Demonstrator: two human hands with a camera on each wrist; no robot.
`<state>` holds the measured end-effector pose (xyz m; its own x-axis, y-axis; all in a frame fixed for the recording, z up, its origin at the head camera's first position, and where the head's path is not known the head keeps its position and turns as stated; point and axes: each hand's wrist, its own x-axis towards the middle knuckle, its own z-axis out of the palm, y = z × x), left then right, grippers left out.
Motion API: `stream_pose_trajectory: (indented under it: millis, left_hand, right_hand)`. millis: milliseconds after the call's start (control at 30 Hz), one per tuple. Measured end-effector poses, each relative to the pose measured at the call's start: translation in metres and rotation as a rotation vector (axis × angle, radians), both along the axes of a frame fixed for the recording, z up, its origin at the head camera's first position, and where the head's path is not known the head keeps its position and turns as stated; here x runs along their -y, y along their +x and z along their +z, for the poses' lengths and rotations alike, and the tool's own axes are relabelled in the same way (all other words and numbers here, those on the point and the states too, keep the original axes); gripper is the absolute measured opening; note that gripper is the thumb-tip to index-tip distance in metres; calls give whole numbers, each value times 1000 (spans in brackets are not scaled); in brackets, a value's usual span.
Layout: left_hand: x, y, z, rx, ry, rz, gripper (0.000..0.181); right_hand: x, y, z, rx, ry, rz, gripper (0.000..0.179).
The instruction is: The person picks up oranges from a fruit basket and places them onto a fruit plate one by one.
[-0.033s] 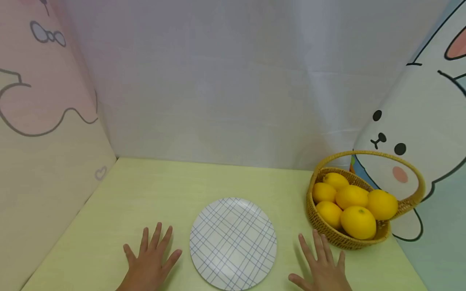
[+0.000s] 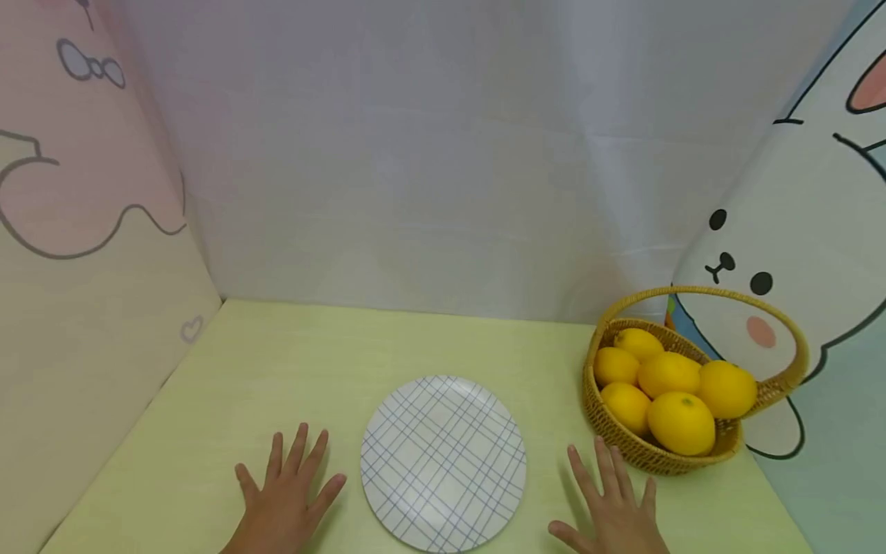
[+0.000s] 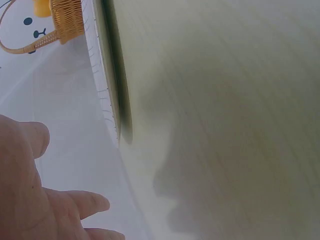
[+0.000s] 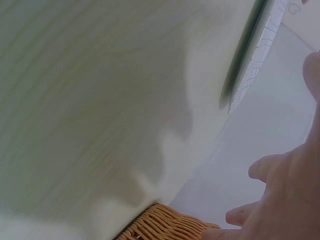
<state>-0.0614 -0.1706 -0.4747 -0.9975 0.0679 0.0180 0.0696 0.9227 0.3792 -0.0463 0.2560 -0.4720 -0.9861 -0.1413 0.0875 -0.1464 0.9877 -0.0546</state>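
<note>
Left hand [image 2: 282, 494] and right hand [image 2: 614, 508] are hovering splayed, empty, flanking the plate [image 2: 443, 465]; probably prepping, any grab needing a reach.

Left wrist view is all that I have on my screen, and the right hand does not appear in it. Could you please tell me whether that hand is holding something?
Observer: No, the right hand holds nothing; its fingers are spread.
Operator: Thank you. I see only one part of the basket, with something yellow. What is inside, please?
Observer: At least six yellow fruits show in it from the head view.
Operator: And the plate, of which I have only an edge: where does it lie?
Observer: On the table, between the left hand and the right one.
</note>
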Motion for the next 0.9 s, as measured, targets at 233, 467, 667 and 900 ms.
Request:
stream_pose_trajectory:
  millis: [233,467,667,900]
  left_hand:
    - [-4,-2,-1,-60,63,-5,75]
    - [-15,-14,0,-151,211,-1,71]
    - [-26,-27,3,24,411,92,70]
    - [-34,-35,-5,163,497,134,75]
  right_hand:
    - [-4,-5,3,-26,8,7,99]
    - [-13,-15,29,-105,-157,3,87]
    - [-31,-24,58,-381,-374,12,74]
    - [-66,-43,74,-580,-466,-81,74]
